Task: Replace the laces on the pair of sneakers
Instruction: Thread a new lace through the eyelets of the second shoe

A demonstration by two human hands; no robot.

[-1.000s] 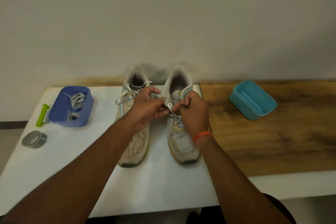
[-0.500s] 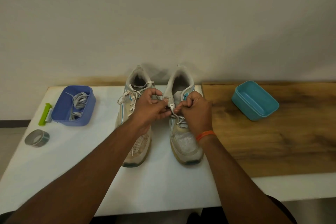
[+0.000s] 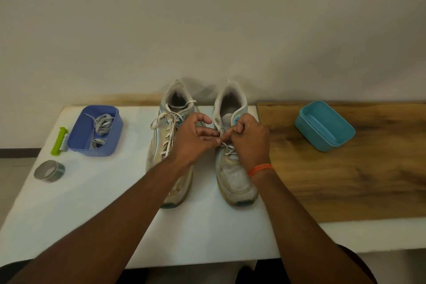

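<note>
Near the table's (image 3: 207, 237) back edge, both hands' fingers (image 3: 213, 139) pinched the right sneaker's (image 3: 232, 168) lace (image 3: 228, 148); a hard tug risked dragging the sneaker forward

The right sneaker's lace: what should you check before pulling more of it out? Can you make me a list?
1. Both hands on the lace: left hand and right hand pinch the lace on the right sneaker: ok.
2. Upper eyelets already freed: cannot tell, fingers hide them.
3. Right sneaker flat on the white table: ok.
4. New laces ready in the blue tray: ok.
5. Left sneaker unlaced: not ok, fully laced.
</note>
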